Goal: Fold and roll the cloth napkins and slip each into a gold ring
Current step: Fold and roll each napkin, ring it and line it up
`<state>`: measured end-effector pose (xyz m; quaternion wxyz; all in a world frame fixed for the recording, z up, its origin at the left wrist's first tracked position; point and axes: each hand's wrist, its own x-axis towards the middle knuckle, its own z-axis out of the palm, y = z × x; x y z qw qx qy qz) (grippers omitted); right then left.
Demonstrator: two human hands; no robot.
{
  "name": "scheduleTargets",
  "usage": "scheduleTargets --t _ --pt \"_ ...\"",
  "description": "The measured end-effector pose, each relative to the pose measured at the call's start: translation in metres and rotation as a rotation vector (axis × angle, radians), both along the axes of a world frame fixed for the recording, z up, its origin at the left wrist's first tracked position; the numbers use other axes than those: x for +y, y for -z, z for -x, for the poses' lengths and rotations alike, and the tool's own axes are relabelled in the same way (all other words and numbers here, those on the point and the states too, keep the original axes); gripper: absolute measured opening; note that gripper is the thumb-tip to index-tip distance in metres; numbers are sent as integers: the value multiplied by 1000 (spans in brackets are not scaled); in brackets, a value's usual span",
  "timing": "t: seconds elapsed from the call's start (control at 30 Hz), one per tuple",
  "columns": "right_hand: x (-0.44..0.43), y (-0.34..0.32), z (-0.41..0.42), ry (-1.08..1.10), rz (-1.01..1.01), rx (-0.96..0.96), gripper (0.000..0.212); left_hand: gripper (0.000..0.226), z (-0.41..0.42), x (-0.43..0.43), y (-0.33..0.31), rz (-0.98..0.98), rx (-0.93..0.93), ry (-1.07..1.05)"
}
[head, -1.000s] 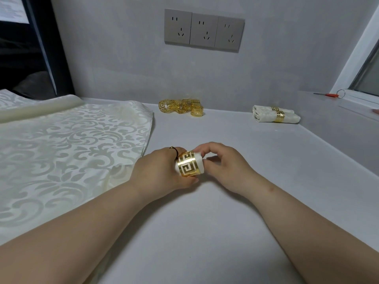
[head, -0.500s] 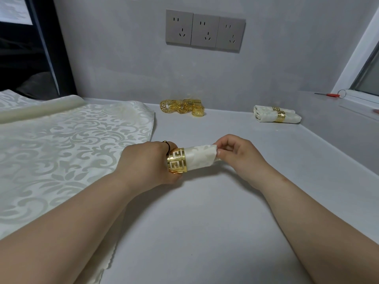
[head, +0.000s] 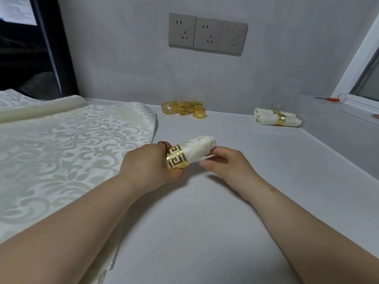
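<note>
A rolled cream napkin [head: 200,148] sticks out to the right through a gold ring [head: 176,158] with a key pattern. My left hand [head: 150,163] grips the ring and the roll's left end, just above the grey counter [head: 205,222]. My right hand [head: 227,166] holds the roll's right part from below with curled fingers. Two finished rolled napkins in gold rings [head: 276,118] lie at the back right. A pile of spare gold rings [head: 183,108] sits by the wall.
Flat cream damask napkins [head: 61,152] cover the counter's left side, with a rolled cloth [head: 41,108] behind them. A wall with sockets [head: 207,36] bounds the back. A red-handled tool [head: 330,98] lies on the window sill at right.
More of the napkin now shows past the ring on the right. My right hand has shifted from pinching the roll's tip to holding it from beneath.
</note>
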<state>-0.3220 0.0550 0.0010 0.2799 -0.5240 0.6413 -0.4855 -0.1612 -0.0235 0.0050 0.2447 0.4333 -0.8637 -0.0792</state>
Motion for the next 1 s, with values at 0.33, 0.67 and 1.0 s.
scheduleTargets --t 0.33,0.67,1.0 --pt "-4 -4 2 -5 44 415 12 28 4 5 -3 -22 -69 16" --pt "0 -5 -4 4 58 316 13 30 2 6 -8 -62 -138 22" --pt "-8 6 -4 -111 38 -206 18 61 0 8 -8 -109 -185 147"
